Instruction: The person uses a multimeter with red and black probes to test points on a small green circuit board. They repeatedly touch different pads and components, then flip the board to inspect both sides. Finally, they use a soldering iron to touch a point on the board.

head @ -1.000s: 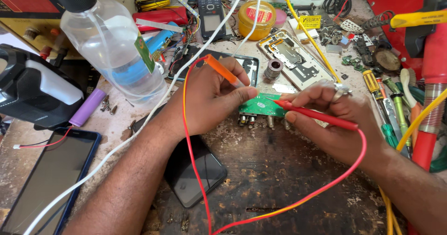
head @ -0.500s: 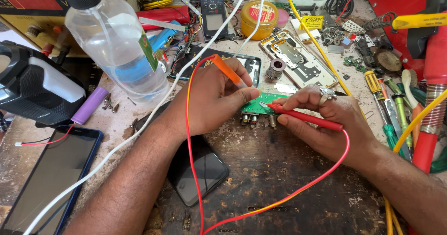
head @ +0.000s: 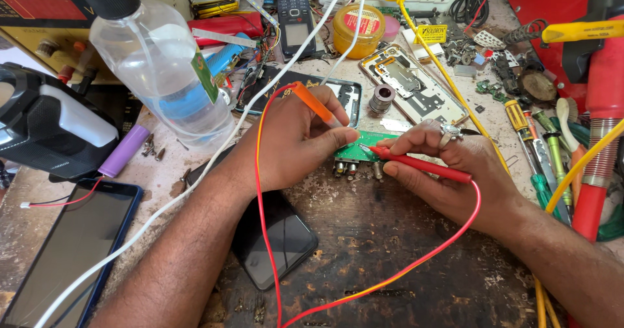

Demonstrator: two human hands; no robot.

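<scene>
A small green circuit board (head: 364, 147) lies flat near the middle of the bench (head: 390, 263), with a row of round metal sockets along its near edge. A red probe (head: 422, 165) slants in from four o'clock, its metal tip touching the board's top face. An orange probe (head: 314, 104) slants down from ten o'clock, its tip hidden at the board's left end. Each trails a thin red wire (head: 403, 273) that loops toward six o'clock.

Electronics repair workshop: scarred worktop (head: 403, 263) w/ opened phone frame (head: 416, 91) upper centre, green circuit board (head: 364, 147) mid-frame, screwdrivers (head: 530, 152) at right, keypad phone (head: 296, 16) at top, loose screws (head: 151, 147) at left.
</scene>
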